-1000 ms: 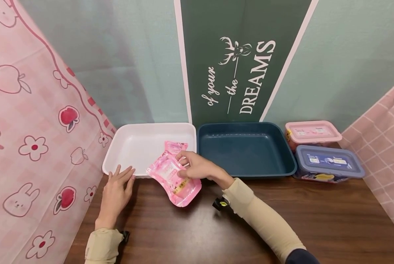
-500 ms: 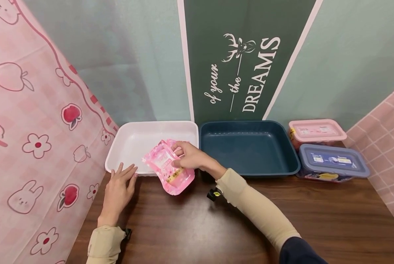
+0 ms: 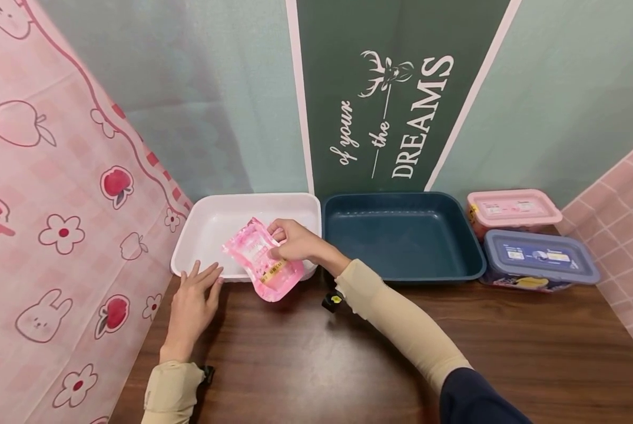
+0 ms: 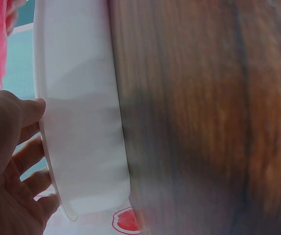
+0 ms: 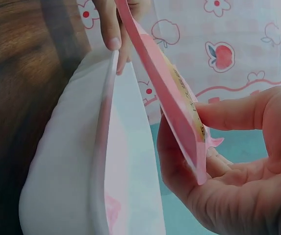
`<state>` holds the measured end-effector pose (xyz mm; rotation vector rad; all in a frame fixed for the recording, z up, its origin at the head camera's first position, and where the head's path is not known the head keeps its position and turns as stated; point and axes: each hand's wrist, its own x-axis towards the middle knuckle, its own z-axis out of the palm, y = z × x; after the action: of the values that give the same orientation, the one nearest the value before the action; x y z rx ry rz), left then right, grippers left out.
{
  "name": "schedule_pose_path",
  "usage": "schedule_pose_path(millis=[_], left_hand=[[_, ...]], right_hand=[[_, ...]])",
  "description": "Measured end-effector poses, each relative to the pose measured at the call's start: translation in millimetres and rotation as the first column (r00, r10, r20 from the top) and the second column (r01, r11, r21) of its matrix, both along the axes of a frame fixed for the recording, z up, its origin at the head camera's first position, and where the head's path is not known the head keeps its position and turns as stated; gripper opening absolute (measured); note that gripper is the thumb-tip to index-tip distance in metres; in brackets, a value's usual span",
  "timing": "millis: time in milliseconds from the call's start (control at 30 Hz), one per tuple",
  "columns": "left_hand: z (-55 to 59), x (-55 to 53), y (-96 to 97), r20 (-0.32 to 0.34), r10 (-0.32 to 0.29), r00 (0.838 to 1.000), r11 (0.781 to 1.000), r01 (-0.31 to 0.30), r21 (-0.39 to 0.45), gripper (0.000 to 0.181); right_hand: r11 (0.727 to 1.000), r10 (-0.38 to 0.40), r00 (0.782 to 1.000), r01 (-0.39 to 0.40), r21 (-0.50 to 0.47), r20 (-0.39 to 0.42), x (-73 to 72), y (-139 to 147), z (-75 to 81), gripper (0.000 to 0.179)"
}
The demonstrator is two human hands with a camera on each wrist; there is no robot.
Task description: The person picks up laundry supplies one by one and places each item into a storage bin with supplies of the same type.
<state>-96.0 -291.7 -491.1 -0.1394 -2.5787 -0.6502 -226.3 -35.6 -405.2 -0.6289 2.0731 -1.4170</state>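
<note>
My right hand [image 3: 297, 241] pinches a pink pouch [image 3: 258, 256] with a yellow strip, tilted above the front edge of the white tray [image 3: 207, 227]. In the right wrist view, thumb and fingers grip the pouch [image 5: 162, 90] from both faces. Part of another pink packet [image 5: 113, 211] shows inside the tray in that view; the held pouch and hand cover it in the head view. My left hand [image 3: 192, 303] rests with extended fingers on the tray's front left rim. The left wrist view shows its fingertips [image 4: 40, 105] touching that rim.
A dark blue tray [image 3: 401, 235] stands right beside the white one. Farther right are a pink-lidded box [image 3: 514, 209] and a blue-lidded box [image 3: 541, 259]. Patterned pink cloth [image 3: 62, 176] hangs at the left, and a wooden tabletop [image 3: 316, 359] lies in front.
The right hand has moved the pink pouch slightly left and away from me, farther over the white tray. The packet beneath is now covered. My left hand keeps its place on the rim.
</note>
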Motion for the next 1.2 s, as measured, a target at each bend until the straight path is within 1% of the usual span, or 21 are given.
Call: schedule_pose_path(millis=[200,367,433,733,1000,1200], left_hand=[[1.2,0.9,-1.5,0.020,0.003,1.000,1.000,-0.003,-0.001,0.028],[1.7,0.1,-1.3,0.029,0.006,1.000,1.000,-0.006,0.002,0.027],[1.7,-0.2,-1.8,0.028,0.007,1.000,1.000,-0.007,0.003,0.027],[0.7,-0.7,-1.4,0.029,0.010,1.000,1.000,-0.010,0.006,0.027],[1.7,-1.1,-0.5,0.025,0.013,1.000,1.000,-0.013,0.002,0.027],[0.9,0.7,-1.0,0.023,0.010,1.000,1.000,-0.010,0.000,0.026]], right_hand=[[0.999,-0.034,0.997,0.035,-0.009,0.066,-5.5,-14.1,-3.8,0.037],[0.996,-0.078,0.992,0.083,-0.041,0.096,-8.9,-23.1,-6.5,0.035],[0.994,-0.094,0.991,0.098,-0.039,0.099,-10.3,-27.5,-8.2,0.036],[0.986,-0.167,0.979,0.164,0.029,0.114,-19.3,-46.2,-21.2,0.042],[0.967,-0.225,0.973,0.215,0.137,0.057,-27.9,-55.1,-33.7,0.039],[0.959,-0.254,0.963,0.239,0.152,0.092,-29.9,-63.3,-37.7,0.040]])
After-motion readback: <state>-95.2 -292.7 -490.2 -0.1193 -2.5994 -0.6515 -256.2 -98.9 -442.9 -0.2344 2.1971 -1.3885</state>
